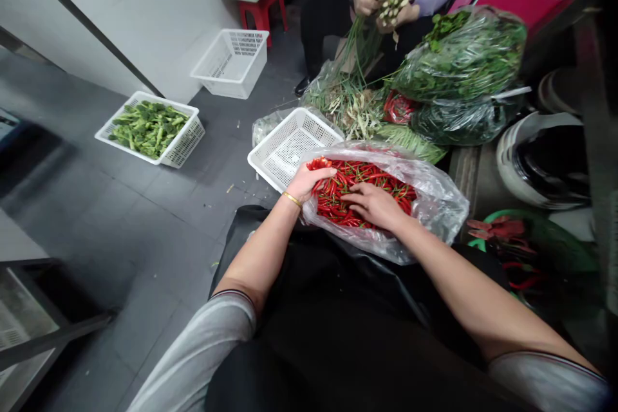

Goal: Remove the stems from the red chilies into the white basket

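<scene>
A clear plastic bag [437, 196] full of red chili peppers [360, 174] with green stems lies open across my lap. At the bag's left side, my left hand [309, 180] is closed around a bunch of red chilies, their ends showing above the thumb. My right hand [376, 205] rests on the peppers in the middle of the bag, fingers stretched out and slightly apart; its fingertips touch the chilies. Just beyond my left hand stands a white perforated basket [284, 148], its bottom bare where I can see it.
A co-worker [396, 0] opposite holds a bunch of scallion-like stalks. Bagged leafy greens [463, 58] are piled at the right, near a white bucket [512, 161] and a green basin [497, 215]. On the left floor stand a basket of green vegetables [181, 151] and another white basket [232, 87].
</scene>
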A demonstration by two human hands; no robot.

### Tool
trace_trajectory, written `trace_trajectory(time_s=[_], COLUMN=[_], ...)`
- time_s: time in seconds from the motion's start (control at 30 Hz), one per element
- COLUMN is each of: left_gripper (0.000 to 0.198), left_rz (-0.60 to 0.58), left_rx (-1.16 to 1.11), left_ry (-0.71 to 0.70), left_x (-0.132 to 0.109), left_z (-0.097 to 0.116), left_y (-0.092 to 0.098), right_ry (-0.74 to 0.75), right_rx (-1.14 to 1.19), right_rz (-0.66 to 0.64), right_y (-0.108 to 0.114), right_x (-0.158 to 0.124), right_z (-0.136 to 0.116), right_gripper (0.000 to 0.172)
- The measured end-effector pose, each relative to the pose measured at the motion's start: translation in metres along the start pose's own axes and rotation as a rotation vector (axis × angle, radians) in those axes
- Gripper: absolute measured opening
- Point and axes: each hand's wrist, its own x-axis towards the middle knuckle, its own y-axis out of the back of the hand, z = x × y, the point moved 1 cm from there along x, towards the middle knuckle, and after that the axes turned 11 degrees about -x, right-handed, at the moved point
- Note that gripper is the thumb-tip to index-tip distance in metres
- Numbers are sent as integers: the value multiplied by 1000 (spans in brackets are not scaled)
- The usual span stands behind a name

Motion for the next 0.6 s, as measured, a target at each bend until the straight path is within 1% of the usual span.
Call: trace_trajectory(time_s=[0.07, 0.13, 0.2, 0.3, 0.37, 0.43, 0.53, 0.6], left_gripper=[30, 25, 24, 40, 41, 36, 32, 32], left_rz=[24, 20, 5, -44, -91, -139, -194, -184], left_rx=[-35, -43, -52, -38, 16, 88, 147, 153], left_ry=[54, 71, 50, 56, 79, 93, 105, 107], left_x=[-1, -1, -1, 2, 3, 4, 4, 5], left_z=[1, 1, 0, -6, -12, -17, -24, -29], left_y=[1, 1, 0, -5, -10, -16, -20, -20], right_ry=[49, 12, -57, -185, -247, -276, -342, -400], right_rx=[-113, -65, 106, 373, 451, 447, 387, 416], right_rz=[-35, 9, 82, 169, 212, 269, 370, 396], right_y=[-12, -11, 1, 27, 41, 47, 44, 38], right_x=[5, 12, 19, 23, 23, 23, 26, 29], right_z=[-6, -4, 2, 8, 4, -6, -19, -21], right_gripper=[25, 22, 22, 24, 26, 26, 25, 26])
